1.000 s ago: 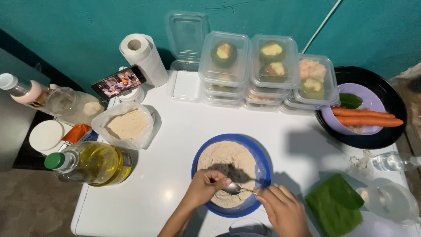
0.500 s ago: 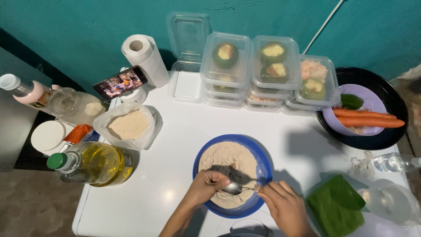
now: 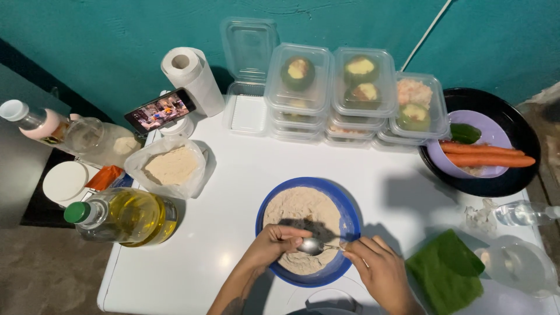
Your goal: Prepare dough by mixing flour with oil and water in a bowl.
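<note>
A blue bowl (image 3: 350,217) of pale brown flour (image 3: 300,210) stands on the white table near me. My right hand (image 3: 379,274) holds a metal spoon (image 3: 312,246) by its handle, the spoon's bowl over the flour at the near side. My left hand (image 3: 273,245) rests on the flour with fingers curled, its fingertips touching the spoon's bowl.
A lying oil bottle (image 3: 125,216), a bag of flour (image 3: 172,166), a phone on a stand (image 3: 158,111) and a paper roll (image 3: 192,76) are at left. Stacked lidded food tubs (image 3: 350,93) stand behind. Carrots (image 3: 487,154) in a dark pan and green leaves (image 3: 446,274) are at right.
Both hands have stayed at the bowl's near side with the spoon; the view has shifted only slightly.
</note>
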